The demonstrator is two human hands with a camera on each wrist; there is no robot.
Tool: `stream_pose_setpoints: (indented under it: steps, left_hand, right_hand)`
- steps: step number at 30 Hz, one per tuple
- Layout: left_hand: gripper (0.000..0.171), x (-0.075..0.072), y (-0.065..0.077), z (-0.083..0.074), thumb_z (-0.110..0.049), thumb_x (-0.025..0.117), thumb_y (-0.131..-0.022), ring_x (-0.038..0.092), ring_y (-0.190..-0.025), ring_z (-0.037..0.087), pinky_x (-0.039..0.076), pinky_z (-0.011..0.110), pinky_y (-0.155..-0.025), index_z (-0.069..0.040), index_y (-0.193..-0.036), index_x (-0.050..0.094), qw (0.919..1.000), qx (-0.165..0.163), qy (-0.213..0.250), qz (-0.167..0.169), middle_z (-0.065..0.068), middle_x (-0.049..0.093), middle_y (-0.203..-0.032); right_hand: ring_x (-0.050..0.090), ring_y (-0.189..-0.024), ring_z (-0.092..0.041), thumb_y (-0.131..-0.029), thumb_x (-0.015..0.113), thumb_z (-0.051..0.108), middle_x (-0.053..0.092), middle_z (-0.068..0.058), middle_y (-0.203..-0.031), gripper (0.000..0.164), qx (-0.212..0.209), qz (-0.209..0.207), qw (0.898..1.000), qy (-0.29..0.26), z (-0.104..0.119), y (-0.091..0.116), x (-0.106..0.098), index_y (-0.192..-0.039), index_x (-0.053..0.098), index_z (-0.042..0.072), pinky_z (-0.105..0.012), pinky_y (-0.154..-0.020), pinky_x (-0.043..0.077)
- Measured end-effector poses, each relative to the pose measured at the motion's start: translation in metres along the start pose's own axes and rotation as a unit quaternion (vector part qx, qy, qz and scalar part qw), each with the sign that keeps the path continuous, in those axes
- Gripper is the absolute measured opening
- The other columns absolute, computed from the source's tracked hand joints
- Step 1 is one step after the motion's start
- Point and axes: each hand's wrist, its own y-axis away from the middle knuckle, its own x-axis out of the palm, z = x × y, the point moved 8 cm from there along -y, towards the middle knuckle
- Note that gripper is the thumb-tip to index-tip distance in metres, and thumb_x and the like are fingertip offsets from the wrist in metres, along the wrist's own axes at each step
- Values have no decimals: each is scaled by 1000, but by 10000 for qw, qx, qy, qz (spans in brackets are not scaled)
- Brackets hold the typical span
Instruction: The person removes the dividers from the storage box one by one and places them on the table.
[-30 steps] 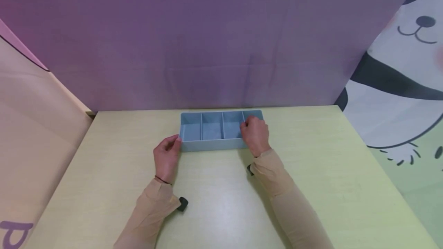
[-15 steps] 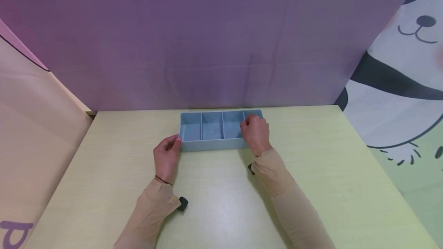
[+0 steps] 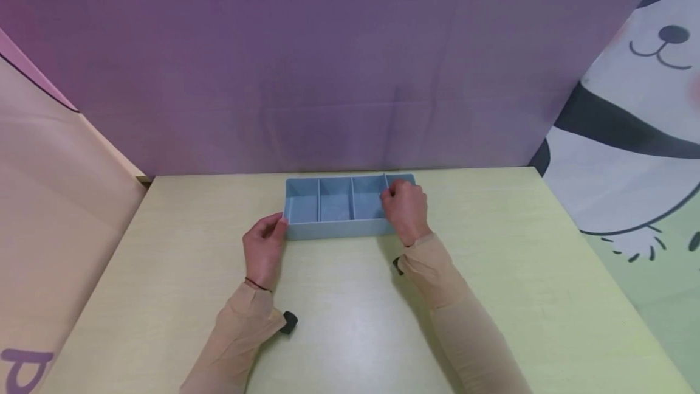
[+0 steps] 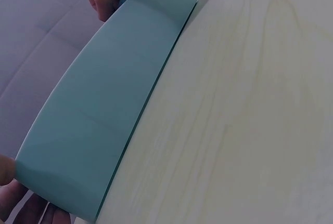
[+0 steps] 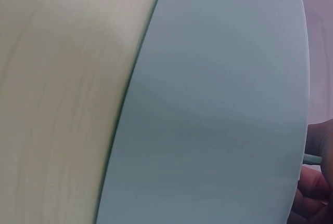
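Note:
A light blue divided box stands near the table's far edge, with several upright dividers across it. At its front left corner my left hand grips the wall, thumb at the front and fingers along the left end, also seen in the left wrist view. My right hand is over the right end and pinches the rightmost divider; in the right wrist view a strip of that divider shows between thumb and fingers. The hand hides much of the right compartment. No loose items show in the visible compartments.
The pale wooden table meets a purple cloth backdrop right behind the box. Printed cloths hang at both sides. A small dark block sits by the left wrist.
My right hand has shifted slightly up and to the right. The rightmost divider's top has moved slightly right and rises a little above the back rim. The left hand and box stay put.

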Motion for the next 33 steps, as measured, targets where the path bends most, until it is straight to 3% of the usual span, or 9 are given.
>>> stream_pose_setpoints:
  steps: [13,33]
  left_hand:
    - [28,-1,0,0,-15,66,-91,59,-96,17,45,16,-76,1,-114,67,9999,107,71,-102,16,66,-111]
    - [28,1,-1,1,-15,64,-92,58,-99,20,45,27,-83,1,-116,66,10000,58,19,-15,16,65,-113]
  right_hand:
    - [54,-51,-25,-83,56,12,55,-4,-54,25,100,-108,9998,137,1,-3,-5,-58,58,11,-43,-55,46]
    - [56,-53,-27,-83,57,12,59,-6,-58,21,39,-151,9998,135,1,-4,-8,-62,60,9,-44,-54,47]
